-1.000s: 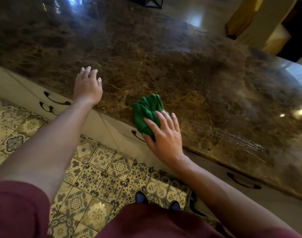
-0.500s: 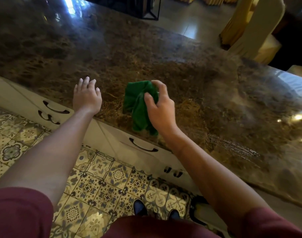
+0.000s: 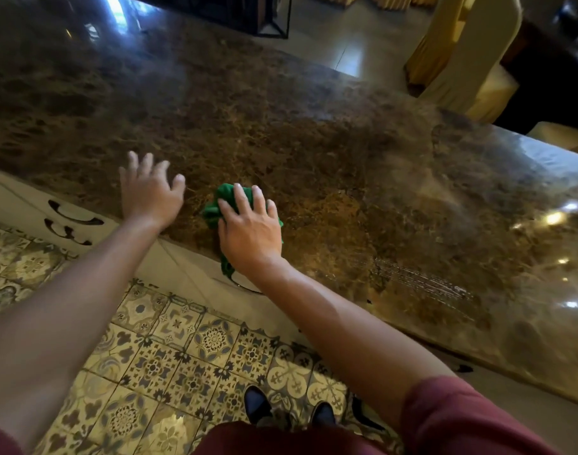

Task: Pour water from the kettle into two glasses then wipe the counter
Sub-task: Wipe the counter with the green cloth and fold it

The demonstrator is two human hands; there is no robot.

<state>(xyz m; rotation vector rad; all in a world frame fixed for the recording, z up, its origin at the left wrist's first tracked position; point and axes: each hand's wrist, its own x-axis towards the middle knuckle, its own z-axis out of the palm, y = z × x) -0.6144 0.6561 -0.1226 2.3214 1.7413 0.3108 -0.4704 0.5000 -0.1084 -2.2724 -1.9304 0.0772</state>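
A crumpled green cloth (image 3: 212,211) lies on the brown marble counter (image 3: 314,152) near its front edge. My right hand (image 3: 250,229) presses flat on top of the cloth, fingers spread over it; a corner of the cloth hangs over the counter edge below my wrist. My left hand (image 3: 148,192) rests open, palm down, on the counter just left of the cloth, holding nothing. No kettle or glasses are in view.
A streak of wet smears (image 3: 419,280) shows on the counter to the right. White drawers with dark handles (image 3: 72,218) sit under the counter. Patterned floor tiles (image 3: 182,356) and my shoes lie below. Chairs in yellow covers (image 3: 458,54) stand beyond the far edge.
My right hand lifted the cloth up, then pressed it back down flat near the counter's front edge, closer to my left hand. My left hand stayed on the counter.
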